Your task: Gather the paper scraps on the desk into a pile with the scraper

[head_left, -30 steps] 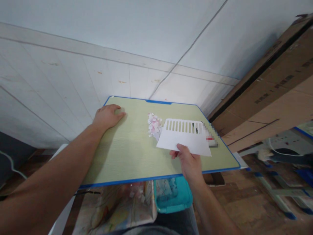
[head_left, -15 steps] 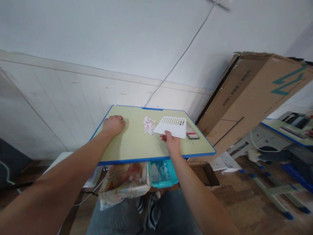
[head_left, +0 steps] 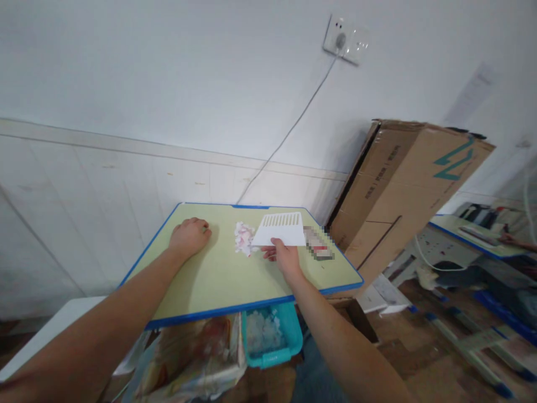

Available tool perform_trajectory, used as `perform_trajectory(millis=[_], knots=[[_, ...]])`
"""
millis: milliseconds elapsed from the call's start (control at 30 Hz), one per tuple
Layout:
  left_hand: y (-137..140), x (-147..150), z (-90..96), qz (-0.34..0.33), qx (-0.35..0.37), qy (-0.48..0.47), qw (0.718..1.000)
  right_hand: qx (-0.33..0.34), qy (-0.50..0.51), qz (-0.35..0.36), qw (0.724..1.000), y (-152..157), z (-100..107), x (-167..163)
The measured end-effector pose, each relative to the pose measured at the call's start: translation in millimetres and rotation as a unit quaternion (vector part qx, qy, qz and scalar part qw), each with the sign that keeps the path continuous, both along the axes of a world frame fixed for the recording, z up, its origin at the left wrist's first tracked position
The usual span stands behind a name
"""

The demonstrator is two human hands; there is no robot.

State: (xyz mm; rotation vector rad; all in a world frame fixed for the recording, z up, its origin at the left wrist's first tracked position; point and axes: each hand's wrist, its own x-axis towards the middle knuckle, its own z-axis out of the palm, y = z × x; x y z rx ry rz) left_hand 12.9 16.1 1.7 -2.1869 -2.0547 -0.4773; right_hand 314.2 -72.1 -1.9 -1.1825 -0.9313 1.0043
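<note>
In my right hand (head_left: 283,260) is a white slotted sheet (head_left: 279,230), pinched at its near edge with the thumb on top. A row of narrow slots runs along its far side, and it is held at a slant over the table. Just left of it lies a small heap of pale pink and white scraps (head_left: 243,238), partly behind the sheet's corner. My left hand (head_left: 191,236) rests on the left part of the yellow-green tabletop (head_left: 218,280), fingers curled in. A tiny greenish spot shows at its fingertips; I cannot make out what it is.
A blurred-out flat object (head_left: 319,244) lies at the table's right. Below the front edge are a turquoise bin (head_left: 274,358) with whitish scraps and a bag-lined box (head_left: 201,380). A tall cardboard box (head_left: 406,190) leans at right; a cable (head_left: 293,126) runs down the wall.
The view has tilted up and shifted, so the wall socket and more of the turquoise bin show. The right hand still holds the slotted sheet; the left hand stays on the tabletop.
</note>
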Motion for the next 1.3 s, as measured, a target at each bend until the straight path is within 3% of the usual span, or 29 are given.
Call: perform_trajectory(millis=[133, 333, 533, 667, 867, 967, 1300], knots=[[27.6, 2.5, -2.4, -0.021, 0.005, -0.007, 1.0, 0.021, -0.02, 0.021, 0.999, 36.7, 15.8, 14.2], [47.4, -16.6, 10.4, -0.029, 0.011, 0.013, 0.999, 0.069, -0.027, 0.078, 0.994, 84.9, 40.0, 21.9], [64.0, -24.5, 5.8, -0.008, 0.01, 0.005, 1.0, 0.059, -0.064, 0.16, 0.983, 103.8, 28.3, 4.0], [72.7, -18.4, -4.7, -0.046, -0.002, 0.011, 0.999, 0.058, -0.099, 0.182, 0.977, 112.9, 25.2, -4.8], [76.7, -11.4, -14.2, -0.094, 0.006, 0.011, 0.995, 0.054, -0.155, 0.224, 0.961, 87.8, 28.0, -0.2], [75.4, -10.4, -16.2, -0.1, 0.009, 0.009, 0.995, 0.05, -0.217, 0.295, 0.929, 64.2, 25.0, 4.7], [68.7, -8.1, -11.8, -0.108, 0.007, -0.01, 0.994, 0.055, -0.257, 0.302, 0.916, 47.7, 25.5, 3.9]])
